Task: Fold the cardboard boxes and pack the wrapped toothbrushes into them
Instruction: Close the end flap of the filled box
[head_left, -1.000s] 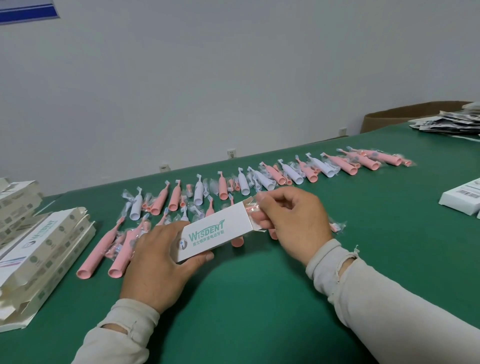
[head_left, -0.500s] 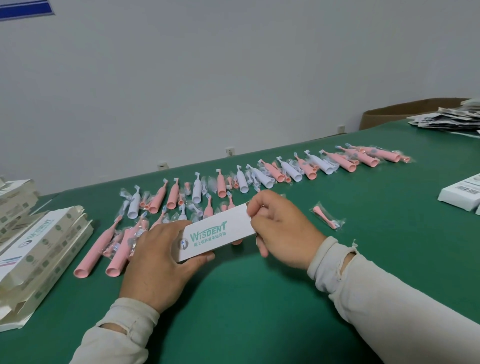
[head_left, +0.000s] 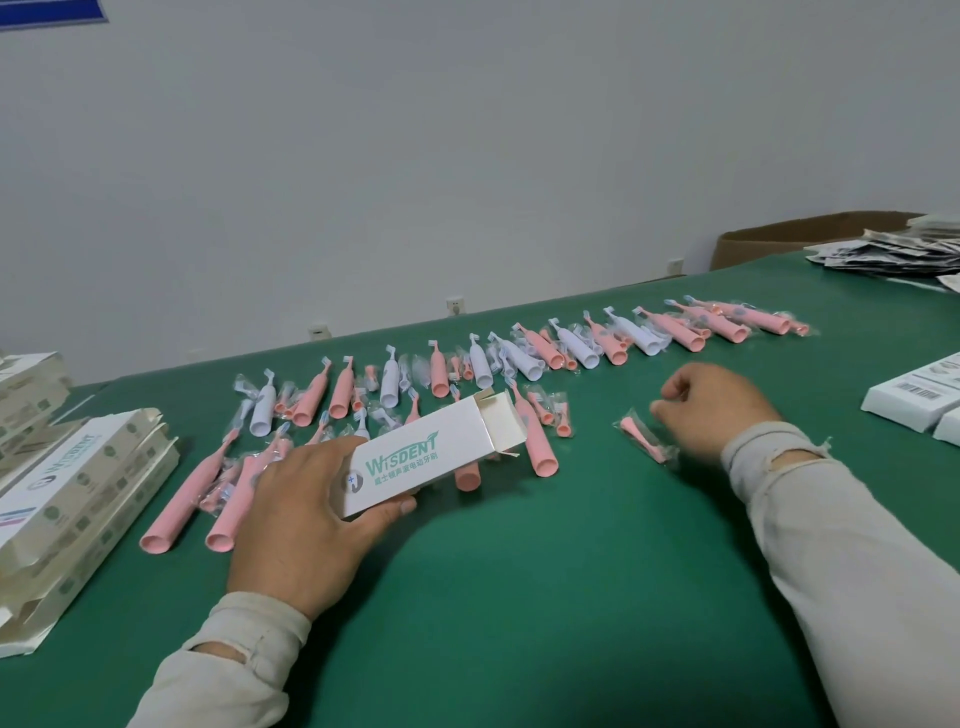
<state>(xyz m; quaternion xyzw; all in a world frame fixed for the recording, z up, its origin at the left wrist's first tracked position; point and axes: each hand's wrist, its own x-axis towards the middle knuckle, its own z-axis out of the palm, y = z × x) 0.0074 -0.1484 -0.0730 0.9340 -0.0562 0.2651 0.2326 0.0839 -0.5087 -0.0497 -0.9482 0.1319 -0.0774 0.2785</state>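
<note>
backdrop: green tabletop against a plain pale wall.
left hand: my left hand grasps a white box, thumb under its near edge, fingers over the far side; the box sits tilted just above the tabletop.
box end: the right end is open, flaps spread, turned toward my other hand.
right hand: my right hand has loosely curled fingers grasping nothing, fingertips just beside a wrapped pink brush head lying on the tabletop.
stock: wrapped toothbrushes, pink and white, lie in a ragged row along the far side, with more behind the box.
left margin: flat unfolded cartons are stacked near the edge.
right margin: white barcoded boxes lie near; a heap of printed leaflets and a brown carton lie beyond.
</note>
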